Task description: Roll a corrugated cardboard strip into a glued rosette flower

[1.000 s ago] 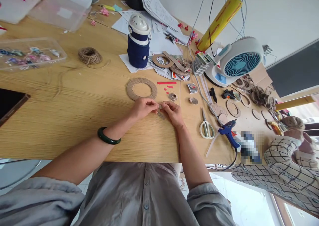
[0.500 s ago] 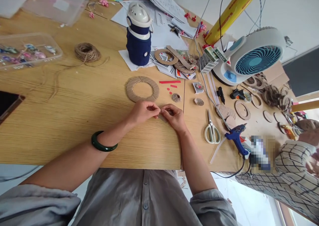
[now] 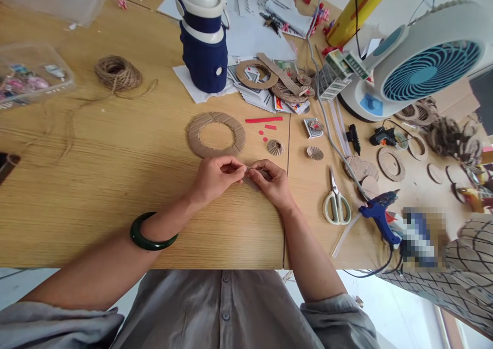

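Note:
A small ridged cardboard piece (image 3: pixel 252 180) is pinched between both hands near the table's front edge, mostly covered by the fingers. My left hand (image 3: pixel 221 178) has its thumb and forefinger closed on the piece's left end. From the right, my right hand (image 3: pixel 271 182) grips the same piece. Just beyond my hands lies a flat cardboard ring (image 3: pixel 196 136). To its right are a red strip (image 3: pixel 264 119), smaller red bits and a pleated cardboard rosette (image 3: pixel 276 147). Another rosette (image 3: pixel 315 153) lies further right.
White-handled scissors (image 3: pixel 336 205) and a blue glue gun (image 3: pixel 379 215) lie at right, near a person's checked sleeve (image 3: pixel 472 246). Behind stand a blue bottle (image 3: pixel 205 56) and a fan (image 3: pixel 431 66). Twine (image 3: pixel 117 73) lies at left.
The view has shifted closer to the table, so the bottle and fan look larger. Both hands stay together on the cardboard piece, with only slight finger movement.

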Motion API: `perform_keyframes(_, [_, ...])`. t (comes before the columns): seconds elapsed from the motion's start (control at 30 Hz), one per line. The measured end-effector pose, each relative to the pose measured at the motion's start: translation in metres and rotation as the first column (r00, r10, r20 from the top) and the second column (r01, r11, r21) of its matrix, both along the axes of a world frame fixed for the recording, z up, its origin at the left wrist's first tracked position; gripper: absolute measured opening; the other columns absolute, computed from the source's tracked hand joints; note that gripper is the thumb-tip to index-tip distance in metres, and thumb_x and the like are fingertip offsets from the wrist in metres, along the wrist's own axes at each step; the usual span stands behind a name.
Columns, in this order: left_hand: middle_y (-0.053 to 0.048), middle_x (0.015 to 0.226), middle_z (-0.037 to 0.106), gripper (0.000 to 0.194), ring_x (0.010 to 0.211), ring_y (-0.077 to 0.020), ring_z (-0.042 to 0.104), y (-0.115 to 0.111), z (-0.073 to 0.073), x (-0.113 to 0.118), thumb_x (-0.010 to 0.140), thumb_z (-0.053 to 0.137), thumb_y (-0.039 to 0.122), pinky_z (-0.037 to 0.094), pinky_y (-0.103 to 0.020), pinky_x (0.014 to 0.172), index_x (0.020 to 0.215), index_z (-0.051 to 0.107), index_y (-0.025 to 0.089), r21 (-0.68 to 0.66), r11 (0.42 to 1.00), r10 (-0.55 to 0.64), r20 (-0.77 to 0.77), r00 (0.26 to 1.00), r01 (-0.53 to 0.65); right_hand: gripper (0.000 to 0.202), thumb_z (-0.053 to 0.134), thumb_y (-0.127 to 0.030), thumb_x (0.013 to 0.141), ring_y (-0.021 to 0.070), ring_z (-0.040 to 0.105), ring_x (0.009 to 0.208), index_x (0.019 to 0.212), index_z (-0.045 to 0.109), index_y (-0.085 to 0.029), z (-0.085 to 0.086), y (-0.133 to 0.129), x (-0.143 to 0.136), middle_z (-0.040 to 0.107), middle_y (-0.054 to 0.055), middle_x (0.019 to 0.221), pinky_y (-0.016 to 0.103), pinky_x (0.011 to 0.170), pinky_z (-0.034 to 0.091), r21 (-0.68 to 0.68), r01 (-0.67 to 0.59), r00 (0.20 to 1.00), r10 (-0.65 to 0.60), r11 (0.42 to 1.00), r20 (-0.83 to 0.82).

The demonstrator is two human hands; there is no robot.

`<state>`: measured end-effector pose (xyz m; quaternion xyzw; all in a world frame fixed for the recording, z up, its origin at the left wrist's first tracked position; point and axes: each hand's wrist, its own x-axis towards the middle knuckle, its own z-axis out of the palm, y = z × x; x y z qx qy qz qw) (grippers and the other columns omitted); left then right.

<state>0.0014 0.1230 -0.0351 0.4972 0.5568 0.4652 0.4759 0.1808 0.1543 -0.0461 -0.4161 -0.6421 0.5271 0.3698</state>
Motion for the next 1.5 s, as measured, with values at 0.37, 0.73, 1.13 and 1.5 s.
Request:
perform_keyframes(0.37, [0.0,0.073,0.078,0.017,0.065,-0.0155,0.071,-0.01,0.008,0.004,0.085,0.069,0.035,0.056,-0.026,0.066,0.079,0.073,0.021,0.109,0.994,0.018,-0.195,0.981,0.004,0.029,0.072,-0.048,0.087,0.0102,0.053,0.061,0.089,0.066,-0.02,0.0,-0.004,-0.001,0.062,-0.002,0.072,0.025,0.057,0.044,-0.073,0.008,0.999,-0.01,0.997,-0.034])
perform_keyframes(0.73, [0.0,0.072,0.078,0.015,0.067,-0.0169,0.074,-0.01,0.007,0.005,0.086,0.069,0.033,0.059,-0.026,0.068,0.083,0.075,0.02,0.091,0.996,0.004,-0.156,0.988,0.011,0.032,0.072,-0.05,0.088,0.0103,0.058,0.063,0.088,0.065,-0.019,0.002,-0.008,0.0,0.064,-0.001,0.073,0.025,0.06,0.049,-0.094,0.021,0.999,-0.026,0.995,-0.048])
perform_keyframes(1.13, [0.001,0.071,0.077,0.013,0.065,-0.0159,0.072,-0.009,0.006,0.004,0.085,0.069,0.033,0.058,-0.026,0.067,0.082,0.074,0.022,0.036,0.999,-0.016,-0.116,0.993,0.02,0.032,0.07,-0.051,0.089,0.0086,0.054,0.057,0.087,0.063,-0.02,0.004,-0.008,-0.001,0.063,-0.002,0.07,0.023,0.054,0.045,-0.114,0.005,0.999,-0.009,0.993,-0.036])
perform_keyframes(1.5, [0.0,0.072,0.077,0.015,0.065,-0.0151,0.072,-0.011,0.012,0.006,0.088,0.067,0.032,0.057,-0.025,0.066,0.081,0.073,0.021,0.118,0.993,-0.006,-0.212,0.977,0.032,0.034,0.073,-0.053,0.087,0.0096,0.06,0.06,0.088,0.063,-0.021,0.007,-0.009,-0.002,0.065,-0.002,0.071,0.023,0.057,0.05,-0.147,0.009,0.997,-0.021,0.989,-0.078])
